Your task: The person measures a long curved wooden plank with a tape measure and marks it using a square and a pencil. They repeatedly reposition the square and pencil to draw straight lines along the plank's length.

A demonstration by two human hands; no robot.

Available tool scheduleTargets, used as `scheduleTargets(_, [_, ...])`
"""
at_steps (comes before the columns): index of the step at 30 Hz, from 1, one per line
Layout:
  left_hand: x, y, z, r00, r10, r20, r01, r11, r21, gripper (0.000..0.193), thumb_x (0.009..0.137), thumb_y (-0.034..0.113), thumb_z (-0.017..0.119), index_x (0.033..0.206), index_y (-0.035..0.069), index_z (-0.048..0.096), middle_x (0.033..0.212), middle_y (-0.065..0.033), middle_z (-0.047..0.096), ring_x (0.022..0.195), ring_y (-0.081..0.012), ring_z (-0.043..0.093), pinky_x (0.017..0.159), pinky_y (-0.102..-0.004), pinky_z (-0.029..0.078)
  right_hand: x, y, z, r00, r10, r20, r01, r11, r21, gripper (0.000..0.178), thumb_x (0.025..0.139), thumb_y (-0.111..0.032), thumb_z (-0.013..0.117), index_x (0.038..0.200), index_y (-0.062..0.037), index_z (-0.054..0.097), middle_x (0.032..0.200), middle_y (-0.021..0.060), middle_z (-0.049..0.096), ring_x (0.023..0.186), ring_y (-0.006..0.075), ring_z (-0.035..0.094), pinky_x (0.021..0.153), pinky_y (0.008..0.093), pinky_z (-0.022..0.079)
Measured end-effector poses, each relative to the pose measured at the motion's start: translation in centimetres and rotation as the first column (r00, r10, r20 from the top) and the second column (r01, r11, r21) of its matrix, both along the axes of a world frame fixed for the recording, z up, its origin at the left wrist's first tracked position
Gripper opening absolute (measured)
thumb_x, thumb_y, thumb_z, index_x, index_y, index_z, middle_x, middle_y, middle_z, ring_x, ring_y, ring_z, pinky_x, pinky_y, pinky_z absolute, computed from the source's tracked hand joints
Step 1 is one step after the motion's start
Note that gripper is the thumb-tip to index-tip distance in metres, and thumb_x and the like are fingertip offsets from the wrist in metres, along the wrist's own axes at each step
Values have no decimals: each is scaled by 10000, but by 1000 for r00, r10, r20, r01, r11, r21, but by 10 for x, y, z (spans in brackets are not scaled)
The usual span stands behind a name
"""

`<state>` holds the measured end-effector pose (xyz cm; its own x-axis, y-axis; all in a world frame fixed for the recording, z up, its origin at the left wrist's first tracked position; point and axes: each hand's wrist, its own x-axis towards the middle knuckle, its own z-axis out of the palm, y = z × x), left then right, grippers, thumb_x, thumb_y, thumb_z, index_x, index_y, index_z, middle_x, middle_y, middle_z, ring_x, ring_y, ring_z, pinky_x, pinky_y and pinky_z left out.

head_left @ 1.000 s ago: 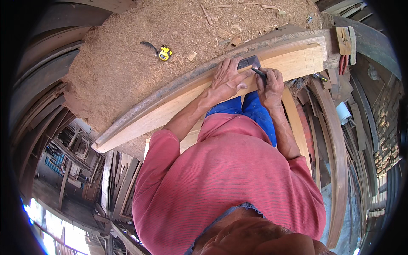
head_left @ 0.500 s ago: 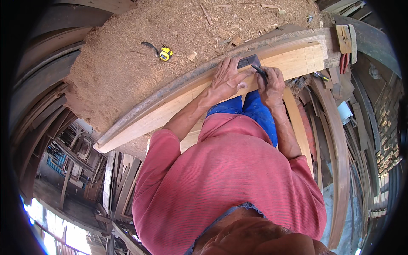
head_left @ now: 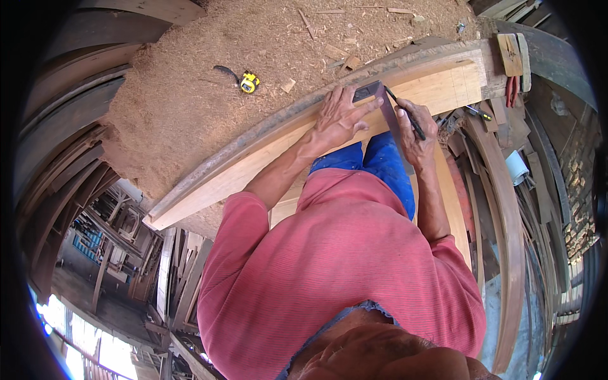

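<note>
A pale wooden plank (head_left: 443,96) lies slantwise in front of me on a rough-edged beam. Across it rests a try square (head_left: 391,113), its dark stock along the plank's far edge and its blade reaching back toward me. My left hand (head_left: 337,118) presses down on the plank and grips the square at its stock, thumb stretched toward the blade. In my right hand (head_left: 419,136) is a slim black marking pencil (head_left: 411,118), pinched between the fingers. Its tip points to the far end of the blade, along the right side; whether it touches the wood I cannot tell.
Sawdust and wood scraps cover the ground beyond the beam, where a yellow tape measure (head_left: 249,82) lies. At right are red-handled pliers (head_left: 512,92), a yellow-and-black tool (head_left: 479,113) and a white cup-like container (head_left: 516,166). Boards (head_left: 503,253) are stacked on both sides.
My right hand has drawn back toward me and to the right, uncovering the square's blade. The pencil has tilted, with its tip now farther out. My left hand stays on the square.
</note>
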<state>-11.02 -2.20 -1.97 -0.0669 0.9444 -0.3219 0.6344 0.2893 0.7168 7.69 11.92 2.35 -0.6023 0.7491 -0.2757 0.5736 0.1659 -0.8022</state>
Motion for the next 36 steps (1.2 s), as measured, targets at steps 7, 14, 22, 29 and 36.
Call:
scheduleTargets(7, [3, -2, -4, 1000, 23, -15, -22, 998, 53, 790, 789, 273, 928, 1504, 429, 628, 1496, -288, 512, 1275, -447, 544, 1088, -536, 467, 18, 4, 25, 999, 12, 44, -12, 1000, -5, 188, 1032, -149, 655, 1045, 14, 749, 890, 182, 724, 861, 322, 672, 801, 434, 531])
scheduleTargets(14, [23, -2, 29, 990, 142, -25, -134, 968, 211, 676, 780, 177, 909, 1411, 215, 672, 1382, -267, 558, 1224, -443, 573, 1053, -538, 490, 41, -43, 36, 971, -185, 151, 229, 899, -372, 303, 1114, -292, 603, 1075, -17, 723, 837, 15, 629, 663, 115, 532, 589, 288, 426])
scheduleTargets(22, [96, -36, 68, 979, 197, 51, -204, 935, 291, 802, 748, 236, 932, 1428, 82, 537, 1463, -296, 498, 1298, -498, 538, 1099, -575, 468, 50, -54, -24, 704, -706, 77, 382, 285, -879, 336, 1042, -371, 746, 1131, -50, 701, 767, -55, 565, 630, 64, 540, 529, 237, 415])
scheduleTargets(29, [28, -169, 47, 832, 102, -545, -356, 852, -384, 1276, 734, 439, 958, 1745, 291, 193, 1755, -327, 84, 1597, -558, 164, 1267, -723, 147, 108, 17, -88, 679, -715, 166, 714, 589, -380, 312, 1001, -333, 800, 928, -60, 667, 758, 20, 645, 574, 111, 538, 534, 291, 452])
scheduleTargets(36, [19, -230, 3, 701, 66, -710, -298, 932, -208, 1165, 826, 8, 767, 1738, 406, 160, 1650, -293, 348, 1475, -512, 387, 1210, -729, 249, 98, 77, -121, 771, -635, 47, 563, 647, -514, 452, 996, -305, 777, 1162, 110, 710, 1049, 164, 742, 803, 204, 704, 657, 333, 559])
